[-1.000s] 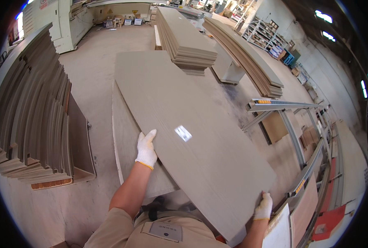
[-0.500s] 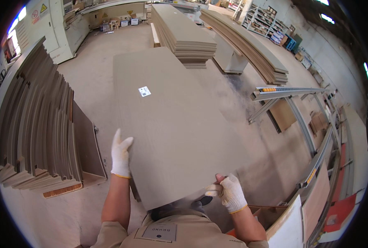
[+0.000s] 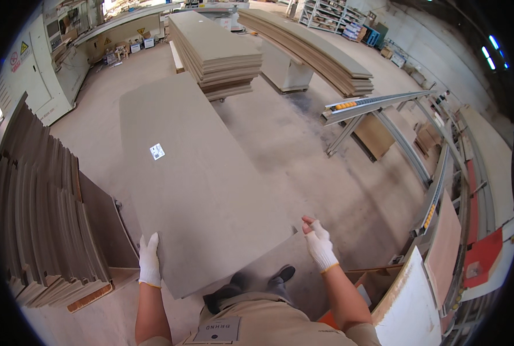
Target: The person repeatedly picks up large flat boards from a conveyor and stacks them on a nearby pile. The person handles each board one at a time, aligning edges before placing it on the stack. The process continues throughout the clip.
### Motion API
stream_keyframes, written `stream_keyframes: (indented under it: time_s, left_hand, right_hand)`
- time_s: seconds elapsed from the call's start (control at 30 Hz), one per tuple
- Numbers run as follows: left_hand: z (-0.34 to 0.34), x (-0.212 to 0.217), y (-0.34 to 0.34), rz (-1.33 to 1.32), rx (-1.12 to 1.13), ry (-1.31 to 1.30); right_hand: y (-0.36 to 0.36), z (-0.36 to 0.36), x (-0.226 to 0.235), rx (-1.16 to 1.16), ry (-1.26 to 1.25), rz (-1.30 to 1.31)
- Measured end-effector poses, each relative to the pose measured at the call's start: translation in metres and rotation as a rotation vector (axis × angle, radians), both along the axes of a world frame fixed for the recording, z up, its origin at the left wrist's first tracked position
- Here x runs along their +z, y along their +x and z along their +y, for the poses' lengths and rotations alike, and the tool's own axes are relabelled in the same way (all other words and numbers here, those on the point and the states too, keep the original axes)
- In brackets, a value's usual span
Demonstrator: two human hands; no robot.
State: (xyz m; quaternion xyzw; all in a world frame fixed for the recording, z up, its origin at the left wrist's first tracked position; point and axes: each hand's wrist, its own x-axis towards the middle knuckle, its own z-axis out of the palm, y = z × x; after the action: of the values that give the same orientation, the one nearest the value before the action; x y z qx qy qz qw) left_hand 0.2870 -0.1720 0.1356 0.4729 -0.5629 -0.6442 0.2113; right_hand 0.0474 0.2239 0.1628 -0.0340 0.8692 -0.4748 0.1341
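So the big grey-brown board (image 3: 205,190) lay flat and low in front of the person, running away from just ahead of their shoes (image 3: 283,273), with a small white sticker (image 3: 156,151) toward the far end. The left hand (image 3: 149,260), in a white glove, was right up along the board's left edge, fingers straight and thumb spread, not wrapped around anything. Couldn't tell if it was actually touching. The right hand (image 3: 319,245), gloved too but with bare fingertips showing, hung just off the near right corner, fingers loosely bent and nothing in them, so no grip there. Over on the left stood a bunch of boards on edge (image 3: 55,213), and past the far end sat a flat stack of boards (image 3: 219,52). A metal roller rail (image 3: 378,104) was off to the right.
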Motion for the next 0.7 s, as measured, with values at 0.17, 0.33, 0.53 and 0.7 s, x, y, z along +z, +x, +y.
stream_keyframes:
  time_s: [0.17,0.33,0.53,0.7]
  left_hand:
    - [0.000,-0.013,0.000,0.285,-0.045,0.162]
    - [-0.001,-0.021,0.007,0.343,-0.020,0.223]
    - [0.010,0.003,0.003,0.326,0.036,0.276]
    - [0.005,-0.009,0.006,0.263,0.027,0.197]
  right_hand:
    - [-0.046,-0.029,-0.068,0.010,-0.543,-0.383]
    - [-0.049,-0.035,-0.059,0.192,-0.248,-0.369]
    - [-0.043,-0.042,-0.002,0.319,0.081,-0.419]
    - [-0.044,-0.040,-0.018,0.285,0.021,-0.403]
